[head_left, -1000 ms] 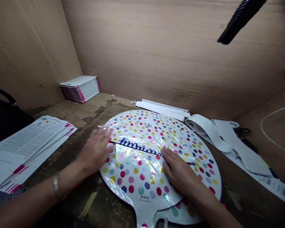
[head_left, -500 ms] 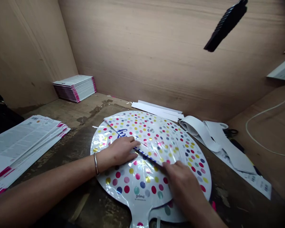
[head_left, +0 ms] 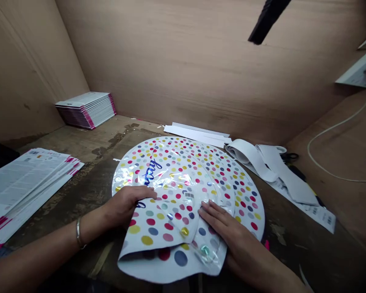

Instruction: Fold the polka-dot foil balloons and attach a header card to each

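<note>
A flat, folded foil balloon [head_left: 155, 221] with coloured dots and blue lettering lies in front of me, its near side bulging in a loose fold. My left hand [head_left: 126, 203] grips its left edge, with a finger on top and the rest out of sight. My right hand [head_left: 232, 232] lies on the right part of the folded foil with its fingers stretched out; the thumb is hidden. Beneath the folded one, another dotted foil balloon [head_left: 253, 199] spreads out round on the table. A barcode shows on the upper foil between my hands.
Printed cards [head_left: 27, 179] lie in a loose pile at left. A neat stack of packets [head_left: 88, 112] stands in the back left corner. White paper strips [head_left: 198, 134] lie along the back wall. A label strip [head_left: 271, 162] and scissors [head_left: 289, 157] are at right, below a hanging cable [head_left: 314, 158].
The foil balloon has been folded over, so its neck and the "prima" print no longer show. My left hand has moved left and down to its edge; my right fingers have flattened onto it.
</note>
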### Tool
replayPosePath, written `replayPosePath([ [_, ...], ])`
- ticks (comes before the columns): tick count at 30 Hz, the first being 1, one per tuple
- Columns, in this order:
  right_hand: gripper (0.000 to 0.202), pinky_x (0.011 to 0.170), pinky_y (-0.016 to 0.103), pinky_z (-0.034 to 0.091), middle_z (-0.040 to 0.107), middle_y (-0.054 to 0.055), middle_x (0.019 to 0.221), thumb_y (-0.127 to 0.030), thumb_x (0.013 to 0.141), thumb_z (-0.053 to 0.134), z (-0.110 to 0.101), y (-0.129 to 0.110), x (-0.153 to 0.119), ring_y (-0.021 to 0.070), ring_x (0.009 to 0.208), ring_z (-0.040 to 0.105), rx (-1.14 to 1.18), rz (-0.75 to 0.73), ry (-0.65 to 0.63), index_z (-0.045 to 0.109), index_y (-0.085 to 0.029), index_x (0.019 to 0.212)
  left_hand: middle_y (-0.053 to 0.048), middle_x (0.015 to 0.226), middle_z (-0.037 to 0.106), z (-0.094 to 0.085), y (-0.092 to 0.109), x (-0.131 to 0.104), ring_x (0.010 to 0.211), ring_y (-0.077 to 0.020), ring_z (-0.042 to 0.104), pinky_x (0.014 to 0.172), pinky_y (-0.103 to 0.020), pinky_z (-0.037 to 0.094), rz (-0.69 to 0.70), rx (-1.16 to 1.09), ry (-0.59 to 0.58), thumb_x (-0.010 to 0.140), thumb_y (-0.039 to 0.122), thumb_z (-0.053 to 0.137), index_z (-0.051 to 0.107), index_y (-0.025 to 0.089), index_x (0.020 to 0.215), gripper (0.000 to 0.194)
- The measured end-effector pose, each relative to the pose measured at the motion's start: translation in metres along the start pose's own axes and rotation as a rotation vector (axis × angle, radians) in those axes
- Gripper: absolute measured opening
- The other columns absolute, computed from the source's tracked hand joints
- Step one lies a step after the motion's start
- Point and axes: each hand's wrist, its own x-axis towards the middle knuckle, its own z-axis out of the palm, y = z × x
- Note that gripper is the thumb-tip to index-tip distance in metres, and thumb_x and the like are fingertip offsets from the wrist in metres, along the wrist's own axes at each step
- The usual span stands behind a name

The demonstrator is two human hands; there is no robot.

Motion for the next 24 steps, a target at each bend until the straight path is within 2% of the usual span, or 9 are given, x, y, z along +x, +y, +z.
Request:
replayPosePath([
  [2, 0.065, 0.111, 0.045, 0.029, 0.032, 0.002, 0.149, -0.017, 0.080, 0.053, 0.007, 0.008, 0.001, 0.0234, 0.138, 0.024, 0.007, -0.009, 0.017, 0.035, -0.029, 0.141, -0.003, 0.115, 0.066, -0.002, -0.001, -0.008, 0.109, -0.0234, 0.060, 0.094, -0.035, 0.047, 0.033, 0.023, -0.021, 0.079, 0.025, 0.061, 0.064, 0.027, 0.113, 0.034],
  [5, 0.063, 0.109, 0.043, 0.033, 0.033, 0.001, 0.148, -0.024, 0.082, 0.057, 0.004, 0.009, 0.003, 0.0229, 0.136, 0.028, 0.045, -0.045, -0.013, 0.035, -0.032, 0.141, -0.004, 0.116, 0.065, -0.001, -0.003, -0.013, 0.113, -0.0229, 0.058, 0.096, -0.036, 0.046, 0.058, 0.060, -0.057, 0.081, 0.023, 0.058, 0.062, 0.027, 0.114, 0.034],
  [9, 0.065, 0.110, 0.045, 0.032, 0.032, 0.003, 0.149, -0.021, 0.082, 0.055, 0.005, 0.008, 0.012, 0.0234, 0.138, 0.025, -0.030, -0.088, 0.082, 0.032, -0.027, 0.142, -0.004, 0.118, 0.064, -0.002, -0.004, -0.016, 0.115, -0.0223, 0.056, 0.097, -0.036, 0.045, 0.060, 0.073, -0.077, 0.083, 0.022, 0.057, 0.060, 0.028, 0.116, 0.034],
  [12, 0.053, 0.107, 0.046, 0.036, 0.045, 0.005, 0.141, -0.016, 0.084, 0.050, 0.023, 0.014, 0.020, 0.0245, 0.133, 0.035, -0.083, -0.098, 0.167, 0.045, -0.023, 0.136, -0.005, 0.118, 0.064, -0.002, -0.004, -0.017, 0.115, -0.0209, 0.056, 0.099, -0.035, 0.044, 0.061, 0.080, -0.079, 0.084, 0.021, 0.056, 0.060, 0.026, 0.116, 0.032],
  [15, 0.044, 0.103, 0.046, 0.040, 0.058, 0.007, 0.128, -0.015, 0.084, 0.048, 0.035, 0.018, 0.026, 0.0255, 0.125, 0.046, -0.017, -0.028, 0.261, 0.056, -0.022, 0.127, -0.006, 0.119, 0.062, -0.002, -0.004, -0.018, 0.112, -0.0194, 0.057, 0.096, -0.032, 0.045, 0.046, 0.071, -0.068, 0.084, 0.020, 0.054, 0.061, 0.023, 0.114, 0.031],
  [18, 0.037, 0.095, 0.041, 0.047, 0.065, 0.005, 0.116, -0.021, 0.080, 0.053, 0.028, 0.017, 0.031, 0.0247, 0.113, 0.056, 0.220, 0.139, 0.287, 0.065, -0.027, 0.114, -0.007, 0.109, 0.065, -0.001, -0.003, -0.017, 0.100, -0.0184, 0.061, 0.088, -0.030, 0.047, -0.061, 0.093, 0.036, 0.084, 0.019, 0.050, 0.065, 0.020, 0.103, 0.025],
  [21, 0.028, 0.078, 0.034, 0.052, 0.070, 0.004, 0.097, -0.026, 0.077, 0.053, 0.011, 0.011, 0.042, 0.0220, 0.090, 0.065, 0.470, 0.356, 0.258, 0.070, -0.025, 0.099, -0.005, 0.092, 0.067, 0.000, 0.001, -0.012, 0.088, -0.0191, 0.061, 0.082, -0.031, 0.046, -0.254, 0.183, 0.177, 0.083, 0.018, 0.046, 0.066, 0.019, 0.093, 0.022],
  [24, 0.024, 0.062, 0.029, 0.050, 0.069, 0.002, 0.073, -0.027, 0.078, 0.046, -0.001, 0.005, 0.056, 0.0200, 0.070, 0.065, 0.497, 0.518, 0.243, 0.068, -0.022, 0.088, -0.004, 0.084, 0.066, 0.001, 0.009, -0.003, 0.080, -0.0191, 0.060, 0.072, -0.029, 0.045, -0.474, 0.254, 0.194, 0.084, 0.021, 0.046, 0.063, 0.019, 0.086, 0.018],
])
